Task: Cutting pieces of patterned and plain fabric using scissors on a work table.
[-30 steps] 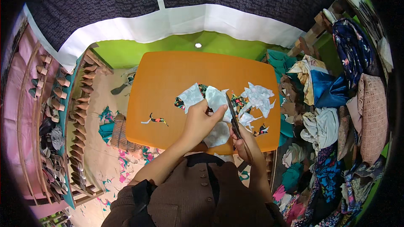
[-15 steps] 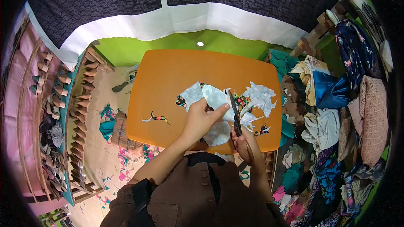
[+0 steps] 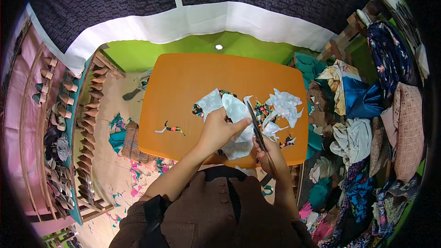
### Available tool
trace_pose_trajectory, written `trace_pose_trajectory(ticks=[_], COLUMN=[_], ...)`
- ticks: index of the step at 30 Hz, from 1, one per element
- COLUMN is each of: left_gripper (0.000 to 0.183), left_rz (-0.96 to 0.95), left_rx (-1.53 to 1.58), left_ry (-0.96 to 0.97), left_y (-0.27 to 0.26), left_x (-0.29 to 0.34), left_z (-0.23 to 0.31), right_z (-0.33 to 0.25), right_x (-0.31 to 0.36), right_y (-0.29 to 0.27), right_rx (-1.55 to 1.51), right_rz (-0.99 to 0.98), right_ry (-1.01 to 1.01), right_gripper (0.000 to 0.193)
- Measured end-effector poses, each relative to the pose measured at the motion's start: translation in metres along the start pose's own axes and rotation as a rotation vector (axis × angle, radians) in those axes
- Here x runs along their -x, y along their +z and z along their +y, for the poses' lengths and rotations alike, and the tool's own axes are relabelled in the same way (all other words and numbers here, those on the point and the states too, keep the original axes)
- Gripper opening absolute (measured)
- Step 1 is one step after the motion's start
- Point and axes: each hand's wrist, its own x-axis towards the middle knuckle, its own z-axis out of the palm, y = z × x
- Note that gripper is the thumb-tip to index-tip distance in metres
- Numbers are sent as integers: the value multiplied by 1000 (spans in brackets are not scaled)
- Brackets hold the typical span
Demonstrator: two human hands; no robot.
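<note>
- A pale blue-white, thin, soft-looking sheet with a rounded upper edge (image 3: 233, 104) is raised and held, its top pointing away from the person; its lower part is partly hidden.
- A pair of long, dark-bladed scissors (image 3: 255, 128) slants alongside the sheet's right edge, tips pointing away and slightly left, handles toward the person; whether the blades are parted is too small to tell.
- A narrow, pale, curled sliver (image 3: 248, 98) stands out at the scissors' tips; whether it is joined to the sheet is unclear.
- A pale, rounded lower section (image 3: 239, 149) shows nearer the person, perhaps the same sheet or another piece.
</note>
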Motion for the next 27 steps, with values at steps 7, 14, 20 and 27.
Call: trace_pose_trajectory(ticks=[7, 14, 20, 27], left_gripper=[20, 18, 22, 23], left_rz=[-45, -41, -59, -12], left_rx=[-2, -17, -75, 39], left_ry=[-19, -9, -41, -31], left_y=[-3, -2, -5, -1], left_x=[1, 0, -2, 0], left_z=[8, 6, -2, 2], right_z=[3, 7, -11, 24], right_x=[0, -1, -5, -10], right_y=[-2, -1, 7, 2], right_rx=[70, -63, -165, -140], right_rz=[-18, -121, -104, -57], right_ry=[39, -23, 92, 221], right_gripper=[67, 60, 76, 64])
